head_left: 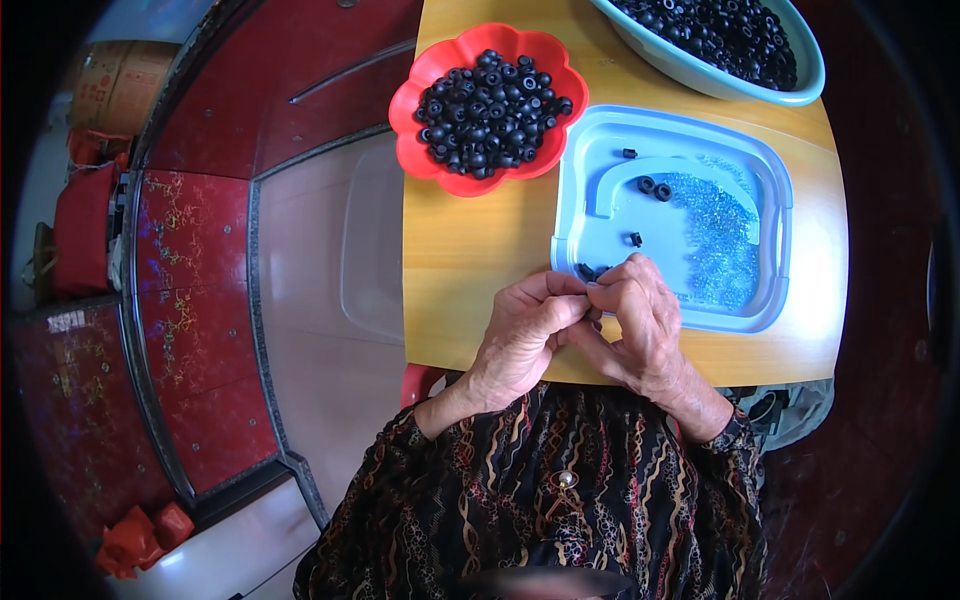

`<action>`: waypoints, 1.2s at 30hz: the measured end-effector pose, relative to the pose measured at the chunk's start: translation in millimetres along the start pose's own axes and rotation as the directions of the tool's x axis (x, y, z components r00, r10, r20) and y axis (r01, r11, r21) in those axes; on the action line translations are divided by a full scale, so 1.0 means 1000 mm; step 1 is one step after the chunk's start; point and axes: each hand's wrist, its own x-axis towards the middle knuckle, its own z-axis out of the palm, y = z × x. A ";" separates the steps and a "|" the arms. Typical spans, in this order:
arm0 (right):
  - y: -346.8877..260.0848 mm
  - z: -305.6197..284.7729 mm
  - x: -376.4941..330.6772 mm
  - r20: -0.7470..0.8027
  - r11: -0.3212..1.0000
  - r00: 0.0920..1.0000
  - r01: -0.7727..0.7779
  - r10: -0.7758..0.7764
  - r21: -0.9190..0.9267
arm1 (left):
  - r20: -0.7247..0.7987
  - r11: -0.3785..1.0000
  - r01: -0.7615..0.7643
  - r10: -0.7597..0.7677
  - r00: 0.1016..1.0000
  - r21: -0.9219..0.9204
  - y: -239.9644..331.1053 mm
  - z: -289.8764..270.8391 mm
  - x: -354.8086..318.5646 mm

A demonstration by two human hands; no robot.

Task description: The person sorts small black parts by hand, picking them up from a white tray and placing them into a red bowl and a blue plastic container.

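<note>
My left hand [522,335] and my right hand [642,325] meet over the near left corner of the light blue tray [675,122]. Both are closed, thumbs and fingertips pinched together; whatever they hold is small and hidden by the fingers. Dark pieces [588,271] show in the tray just beyond the left fingertips. Farther in lie two round black caps [654,189] side by side, a small black part [635,240] and another black part [629,153]. Many tiny clear beads [728,250] are spread over the tray's right side.
A red flower-shaped bowl [403,125] full of black caps [490,110] stands left of the tray. Behind the tray, a pale blue-green basin [775,97] holds more black parts [715,40]. All stand on a yellow wooden table [480,240]. Red cabinets [205,330] are at the left.
</note>
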 end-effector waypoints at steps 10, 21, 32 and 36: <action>0.000 -0.002 0.001 0.057 0.997 0.996 -0.063 0.066 -0.045 | -0.026 1.000 -0.007 0.008 1.000 0.013 -0.001 0.001 0.000; 0.007 -0.012 0.003 0.225 0.932 0.970 0.164 -0.093 -0.323 | -0.013 0.999 -0.011 0.011 1.000 0.030 -0.001 -0.001 -0.002; 0.019 -0.015 0.001 0.177 0.950 0.970 0.208 -0.169 -0.234 | -0.079 0.986 0.034 -0.021 0.997 0.164 0.002 -0.003 -0.005; 0.017 -0.017 0.002 0.181 0.957 0.966 0.221 -0.187 -0.189 | -0.033 0.963 -0.048 0.059 0.998 0.266 0.005 -0.006 -0.010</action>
